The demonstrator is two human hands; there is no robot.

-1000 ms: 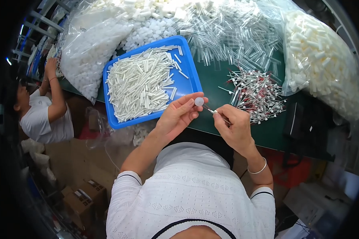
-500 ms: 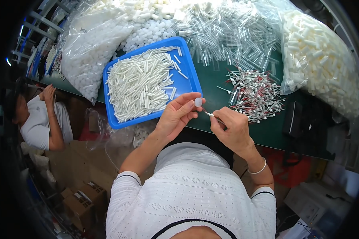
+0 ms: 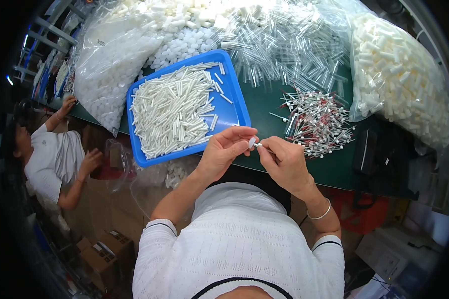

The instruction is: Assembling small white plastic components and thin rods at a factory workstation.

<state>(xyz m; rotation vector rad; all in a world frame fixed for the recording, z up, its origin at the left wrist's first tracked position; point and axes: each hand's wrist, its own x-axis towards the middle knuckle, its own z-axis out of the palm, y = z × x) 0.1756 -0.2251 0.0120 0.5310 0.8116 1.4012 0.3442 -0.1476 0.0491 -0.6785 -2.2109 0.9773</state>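
My left hand [image 3: 223,153] pinches a small round white cap [image 3: 252,142] between thumb and fingertips. Close beside it, my right hand [image 3: 285,162] grips a thin wire lead with a small white connector [image 3: 258,145], whose end meets the cap; whether it has entered the cap is too small to tell. Most of the lead is hidden in the right fingers. A blue tray [image 3: 242,110] of white sticks [image 3: 172,107] lies beyond my left hand. Past my right hand is a heap of red-and-white wire leads with white connectors [image 3: 320,122].
Clear plastic tubes [image 3: 289,50] and loose white caps [image 3: 184,44] are piled at the back. Plastic bags of white caps [image 3: 107,65] and cream foam cylinders [image 3: 399,74] flank the green table [image 3: 334,172]. A black case [image 3: 366,152] lies right. Another person [image 3: 57,154] sits left.
The cap has turned from face-on to edge-on and moved slightly nearer me. My right hand has brought the connector from just apart up to it. The other person's hands have moved apart.
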